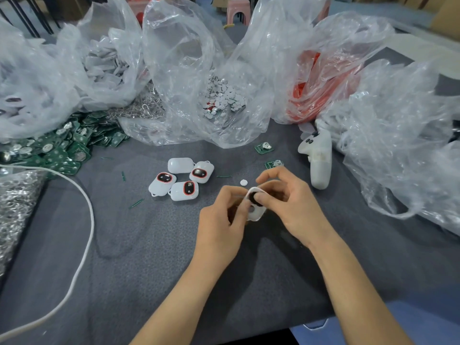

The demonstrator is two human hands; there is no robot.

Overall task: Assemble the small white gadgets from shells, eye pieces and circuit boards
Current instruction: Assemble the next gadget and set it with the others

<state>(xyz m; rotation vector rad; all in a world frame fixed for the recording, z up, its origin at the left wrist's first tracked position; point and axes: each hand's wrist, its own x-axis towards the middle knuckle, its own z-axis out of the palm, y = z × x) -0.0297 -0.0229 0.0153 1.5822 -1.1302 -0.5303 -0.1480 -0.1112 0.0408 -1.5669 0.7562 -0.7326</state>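
Note:
My left hand and my right hand together hold a white shell above the grey table. My right thumb presses a dark round eye piece into the shell's upper opening. Several finished white gadgets with red-rimmed dark eyes lie in a cluster to the left of my hands. A small white disc lies just beyond my fingers. Two green circuit boards lie loose further back.
Clear plastic bags line the back: white shells, white discs, orange-red parts. A heap of green circuit boards and metal rings sits at the left. A white cable curves across. A white controller lies at the right.

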